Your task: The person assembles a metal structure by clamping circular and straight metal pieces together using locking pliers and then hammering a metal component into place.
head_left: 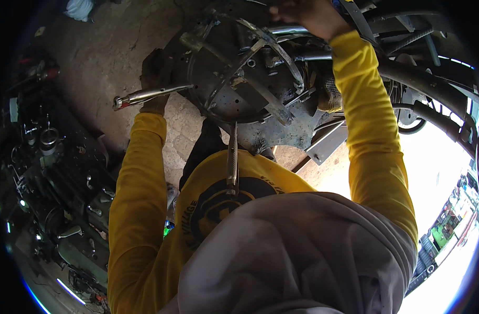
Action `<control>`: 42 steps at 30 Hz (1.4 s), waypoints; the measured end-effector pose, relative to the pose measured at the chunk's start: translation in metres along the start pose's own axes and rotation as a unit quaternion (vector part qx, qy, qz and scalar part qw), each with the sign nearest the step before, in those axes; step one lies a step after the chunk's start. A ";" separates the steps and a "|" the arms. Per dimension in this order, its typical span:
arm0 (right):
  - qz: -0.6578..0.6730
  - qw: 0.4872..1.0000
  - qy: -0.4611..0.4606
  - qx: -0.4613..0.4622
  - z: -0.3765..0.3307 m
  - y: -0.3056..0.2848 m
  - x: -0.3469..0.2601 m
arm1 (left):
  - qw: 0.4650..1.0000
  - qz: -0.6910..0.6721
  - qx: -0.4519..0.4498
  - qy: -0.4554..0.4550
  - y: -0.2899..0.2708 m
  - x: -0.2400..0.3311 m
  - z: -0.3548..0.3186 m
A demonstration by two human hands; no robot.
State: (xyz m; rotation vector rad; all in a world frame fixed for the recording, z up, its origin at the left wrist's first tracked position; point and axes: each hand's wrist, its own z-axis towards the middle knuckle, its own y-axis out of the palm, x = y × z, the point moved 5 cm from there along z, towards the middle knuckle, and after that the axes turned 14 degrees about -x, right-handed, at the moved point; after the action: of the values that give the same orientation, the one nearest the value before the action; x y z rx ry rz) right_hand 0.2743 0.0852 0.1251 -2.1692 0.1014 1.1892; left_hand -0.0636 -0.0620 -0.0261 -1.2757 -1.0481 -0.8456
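A dark round metal plate (213, 78) with bolt holes lies before me, carrying a frame of curved, welded metal strips (252, 49). At its left edge is my left hand (154, 73), in deep shadow, its fingers curled round the rim. Locking pliers (150, 96) lie across that hand, jaws on the plate. A second pair of locking pliers (232, 159) grips the near rim, handle toward my shirt. Beyond the frame my right hand (305, 15) hovers by a shiny metal tube (289, 30). Its fingers are loosely bent and apart, with nothing visible in them.
Thick dark tubes (422, 78) and rods run off to the right. A patterned glove or cloth (330, 97) sits beside the frame. Dark machine parts (51, 167) are heaped along the left. A white bundle (79, 9) lies on the stained floor (111, 47).
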 end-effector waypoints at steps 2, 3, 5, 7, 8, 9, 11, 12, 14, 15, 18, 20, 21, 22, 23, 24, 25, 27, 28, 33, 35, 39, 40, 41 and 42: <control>0.174 0.982 -0.062 -0.032 0.002 0.026 0.037 | 0.984 0.135 -0.016 0.116 -0.005 0.000 -0.002; 0.335 0.932 -0.123 -0.064 0.002 0.038 0.041 | 0.972 0.177 -0.023 0.153 -0.005 0.001 -0.002; 0.237 0.959 -0.124 -0.088 0.002 0.044 0.047 | 0.949 0.273 -0.041 0.150 -0.007 -0.003 -0.001; 0.181 0.955 -0.210 -0.105 0.005 0.056 0.041 | 0.943 0.288 -0.049 0.156 -0.010 -0.008 -0.001; 0.187 0.954 -0.209 -0.104 0.009 0.060 0.038 | 0.938 0.301 -0.057 0.165 -0.009 -0.007 0.000; 0.201 0.945 -0.201 -0.159 0.013 0.068 0.031 | 0.924 0.326 -0.060 0.191 -0.007 -0.004 0.000; 0.217 0.932 -0.195 -0.216 0.021 0.078 0.029 | 0.890 0.377 -0.068 0.247 -0.004 0.004 0.001; 0.214 0.924 -0.228 -0.222 0.026 0.079 0.030 | 0.877 0.395 -0.070 0.265 -0.002 0.007 0.001; 0.253 0.907 -0.243 -0.235 0.029 0.087 0.032 | 0.857 0.419 -0.073 0.290 0.000 0.011 0.000; 0.255 0.905 -0.245 -0.237 0.030 0.092 0.030 | 0.851 0.427 -0.073 0.297 0.000 0.012 -0.001; 0.229 0.934 -0.127 -0.244 0.034 0.110 0.030 | 0.836 0.445 -0.073 0.311 0.000 0.015 -0.005; 0.199 0.936 -0.150 -0.250 0.036 0.113 0.023 | 0.830 0.454 -0.074 0.317 0.000 0.016 -0.007; 0.183 0.936 -0.161 -0.253 0.037 0.114 0.020 | 0.827 0.457 -0.072 0.319 0.000 0.017 -0.007; 0.168 0.936 -0.172 -0.256 0.037 0.115 0.017 | 0.826 0.458 -0.073 0.319 0.000 0.017 -0.007; 0.152 0.936 -0.183 -0.258 0.037 0.116 0.014 | 0.825 0.460 -0.072 0.320 0.000 0.017 -0.008; 0.151 0.936 -0.184 -0.260 0.036 0.117 0.012 | 0.826 0.459 -0.072 0.319 -0.001 0.017 -0.008; 0.162 0.937 -0.189 -0.246 0.034 0.117 0.011 | 0.827 0.458 -0.071 0.319 -0.002 0.018 -0.009; 0.174 0.937 -0.193 -0.233 0.028 0.115 0.005 | 0.829 0.455 -0.072 0.317 -0.001 0.019 -0.010; 0.182 0.943 -0.152 -0.235 0.025 0.113 0.004 | 0.828 0.456 -0.073 0.318 -0.001 0.019 -0.010; 0.044 0.954 -0.226 -0.190 0.022 0.118 0.009 | 0.821 0.468 -0.077 0.316 0.001 0.021 -0.006; 0.017 0.950 -0.255 -0.178 0.023 0.120 0.010 | 0.822 0.465 -0.076 0.319 0.001 0.022 -0.008; 0.022 0.954 -0.229 -0.191 0.023 0.121 0.012 | 0.823 0.461 -0.073 0.324 0.002 0.024 -0.009; 0.082 0.956 -0.230 -0.161 0.025 0.121 0.021 | 0.823 0.459 -0.073 0.325 0.003 0.024 -0.008; 0.112 0.955 -0.232 -0.149 0.027 0.115 0.031 | 0.825 0.459 -0.072 0.323 0.001 0.024 -0.009; 0.141 0.953 -0.233 -0.136 0.028 0.108 0.041 | 0.826 0.456 -0.071 0.324 0.001 0.024 -0.009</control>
State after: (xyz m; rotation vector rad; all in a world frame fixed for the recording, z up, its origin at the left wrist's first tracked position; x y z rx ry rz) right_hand 0.2384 0.0264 0.0283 -2.0813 0.0471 1.9504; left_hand -0.0531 -0.0693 -0.0033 -1.2696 0.2136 -0.5161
